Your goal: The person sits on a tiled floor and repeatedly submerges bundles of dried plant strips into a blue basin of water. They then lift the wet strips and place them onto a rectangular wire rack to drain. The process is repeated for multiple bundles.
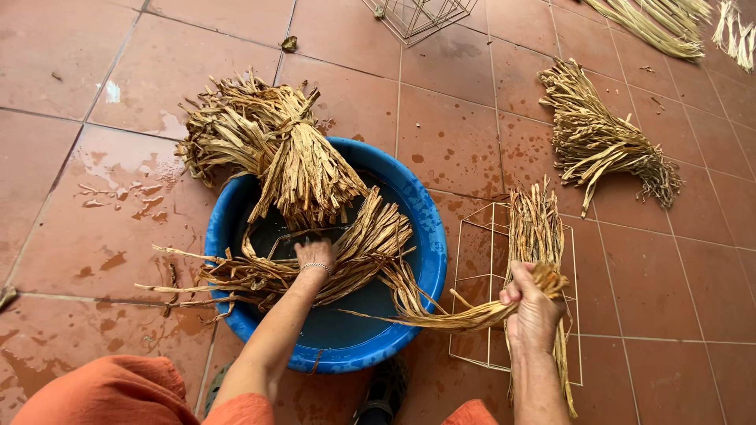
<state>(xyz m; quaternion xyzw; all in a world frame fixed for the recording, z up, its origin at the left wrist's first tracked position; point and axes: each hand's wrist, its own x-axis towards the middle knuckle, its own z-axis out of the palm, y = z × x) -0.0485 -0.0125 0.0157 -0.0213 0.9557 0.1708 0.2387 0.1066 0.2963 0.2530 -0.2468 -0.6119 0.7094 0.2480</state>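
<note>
- The wet terracotta tile floor (102, 212) carries a blue basin (429, 244) of dark water.
- A tied bundle of dried leaves (276, 149) leans over the basin's far rim.
- My left hand (315, 256) presses soaking strands (370, 244) down, fingers curled.
- My right hand (531, 303) is closed tight around a sheaf of strands (539, 228) over a wire frame (476, 283).

I see a bright blue basin (425, 236) holding dark water at centre frame. The dried straw bundles (276, 149) are tan and golden-brown. The floor tiles (94, 205) are terracotta red with darker wet blotches. Orange cloth (110, 393) sits lower left.
</note>
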